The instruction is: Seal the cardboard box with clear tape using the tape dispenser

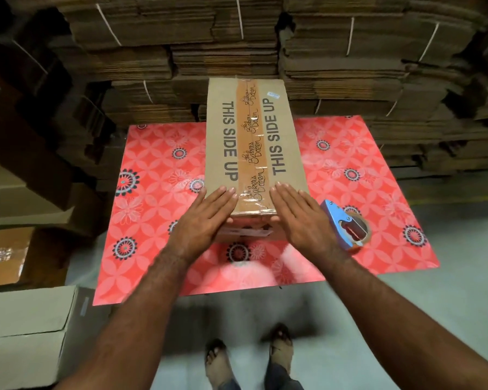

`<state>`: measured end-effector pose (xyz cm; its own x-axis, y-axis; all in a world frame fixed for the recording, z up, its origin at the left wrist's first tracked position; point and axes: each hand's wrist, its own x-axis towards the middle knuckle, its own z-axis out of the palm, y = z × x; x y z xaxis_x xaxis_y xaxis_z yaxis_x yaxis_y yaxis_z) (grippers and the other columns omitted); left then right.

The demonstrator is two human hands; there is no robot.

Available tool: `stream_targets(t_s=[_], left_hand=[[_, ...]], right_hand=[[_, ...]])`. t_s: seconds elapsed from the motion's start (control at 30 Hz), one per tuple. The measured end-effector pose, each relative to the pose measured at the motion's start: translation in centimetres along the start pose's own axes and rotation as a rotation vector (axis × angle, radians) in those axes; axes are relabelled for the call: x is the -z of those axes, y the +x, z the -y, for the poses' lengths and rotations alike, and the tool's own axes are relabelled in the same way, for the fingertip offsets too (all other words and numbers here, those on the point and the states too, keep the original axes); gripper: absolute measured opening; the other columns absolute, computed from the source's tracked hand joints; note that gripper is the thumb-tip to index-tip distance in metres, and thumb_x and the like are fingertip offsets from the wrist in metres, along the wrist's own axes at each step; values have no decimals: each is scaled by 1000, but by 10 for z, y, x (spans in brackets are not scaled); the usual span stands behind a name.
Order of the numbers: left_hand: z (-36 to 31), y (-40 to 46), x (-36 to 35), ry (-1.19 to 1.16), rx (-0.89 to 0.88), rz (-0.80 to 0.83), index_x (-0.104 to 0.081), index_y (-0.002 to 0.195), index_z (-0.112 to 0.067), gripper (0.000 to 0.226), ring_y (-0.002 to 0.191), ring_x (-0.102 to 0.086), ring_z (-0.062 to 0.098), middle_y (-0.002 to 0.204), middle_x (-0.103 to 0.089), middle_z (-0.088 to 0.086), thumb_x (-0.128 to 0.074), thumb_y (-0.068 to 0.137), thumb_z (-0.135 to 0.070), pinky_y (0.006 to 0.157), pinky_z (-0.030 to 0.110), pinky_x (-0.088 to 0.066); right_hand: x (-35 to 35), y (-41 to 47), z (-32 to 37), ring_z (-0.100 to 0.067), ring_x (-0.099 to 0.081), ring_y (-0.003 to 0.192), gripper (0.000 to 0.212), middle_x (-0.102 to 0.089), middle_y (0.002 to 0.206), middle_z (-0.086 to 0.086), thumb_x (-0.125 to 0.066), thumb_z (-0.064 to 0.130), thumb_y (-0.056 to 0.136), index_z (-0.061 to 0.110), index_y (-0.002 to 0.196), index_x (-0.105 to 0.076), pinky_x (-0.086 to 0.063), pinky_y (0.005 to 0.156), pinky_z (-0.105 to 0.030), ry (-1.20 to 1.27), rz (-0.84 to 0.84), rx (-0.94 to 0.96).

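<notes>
A brown cardboard box printed "THIS SIDE UP" stands on a red flowered table. A strip of tape with handwritten-style lettering runs along its top seam and folds over the near edge. My left hand lies flat with straight fingers on the box's near left corner. My right hand lies flat the same way on the near right corner. The blue tape dispenser with a roll of clear tape rests on the table just right of my right hand, apart from it.
Tall stacks of bundled flat cardboard fill the background right behind the table. Cartons stand on the floor at the left. My feet are on the grey floor in front of the table.
</notes>
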<state>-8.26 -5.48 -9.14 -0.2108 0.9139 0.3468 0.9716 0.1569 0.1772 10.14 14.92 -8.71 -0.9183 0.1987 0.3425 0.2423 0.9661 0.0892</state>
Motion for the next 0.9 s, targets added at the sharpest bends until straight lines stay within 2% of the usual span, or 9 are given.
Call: stream_targets(t_s=[0.07, 0.2, 0.3, 0.4, 0.47, 0.57, 0.67, 0.77, 0.9], left_hand=[[5, -5, -2, -30, -22, -14, -44, 146, -3, 53, 143, -36, 30, 152, -43, 13, -9, 108, -18, 117, 55, -28], [-7, -10, -10, -126, 144, -57, -26, 154, -7, 55, 153, -13, 25, 164, -20, 10, -40, 101, -5, 121, 49, -22], [-43, 2, -6, -345, 468, -156, -11, 157, -5, 65, 153, 9, 25, 166, 4, 13, -41, 104, -29, 124, 36, 1], [-59, 15, 4, -520, 674, -198, 0, 157, -4, 93, 148, 21, 11, 164, 18, 13, -53, 96, -52, 117, 14, 6], [-56, 15, 7, -577, 840, -159, -1, 158, -10, 107, 151, -4, 10, 166, -5, 14, -66, 86, -56, 110, 8, -11], [-51, 11, 10, -539, 915, -145, -14, 158, -18, 105, 119, -57, 25, 137, -58, 13, -73, 80, -56, 93, 21, -39], [-39, 8, 12, -397, 873, -118, -29, 154, -17, 94, 92, -64, 23, 112, -70, 13, -70, 80, -56, 77, 25, -45], [-24, -1, 15, -262, 726, -95, -41, 147, -18, 85, 73, -69, 28, 86, -74, 12, -55, 79, -66, 61, 31, -49], [-3, -13, 23, -176, 527, -61, -50, 143, -20, 61, 71, -69, 36, 82, -74, 15, -57, 91, -50, 58, 32, -44]], right_hand=[[2, -5, -8, -24, -33, 145, 56, -36, 156, -12, -45, 37, 104, 6, 150, -38, -24, 119, -39, 9, 12, 3], [0, -5, 12, -26, -26, 147, 55, -32, 158, -12, -42, 28, 101, 5, 151, -35, -24, 118, -47, 157, 13, -190], [1, -1, 47, -30, -15, 150, 64, -22, 161, -18, -40, 36, 100, -1, 151, -29, -18, 120, -50, 393, -92, -520], [9, 1, 61, -27, -1, 152, 102, -7, 162, -24, -55, 63, 89, -5, 153, -14, -1, 122, -28, 589, -154, -768], [12, 2, 58, -28, -10, 151, 111, -12, 161, -22, -64, 63, 82, -3, 154, -11, -1, 116, -15, 690, -137, -898], [12, -1, 48, -30, -44, 135, 95, -45, 148, -18, -70, 53, 82, 5, 152, -28, -31, 109, -29, 691, -143, -926], [14, -7, 27, -29, -63, 106, 69, -68, 118, -11, -70, 48, 85, 14, 141, -47, -44, 88, -30, 615, -126, -854], [16, -11, 7, -35, -68, 82, 63, -72, 94, -12, -54, 58, 88, 19, 137, -50, -51, 67, -38, 433, 1, -742], [18, -30, -11, -38, -66, 81, 48, -69, 89, -12, -40, 52, 97, 20, 129, -55, -44, 62, -37, 319, 73, -598]])
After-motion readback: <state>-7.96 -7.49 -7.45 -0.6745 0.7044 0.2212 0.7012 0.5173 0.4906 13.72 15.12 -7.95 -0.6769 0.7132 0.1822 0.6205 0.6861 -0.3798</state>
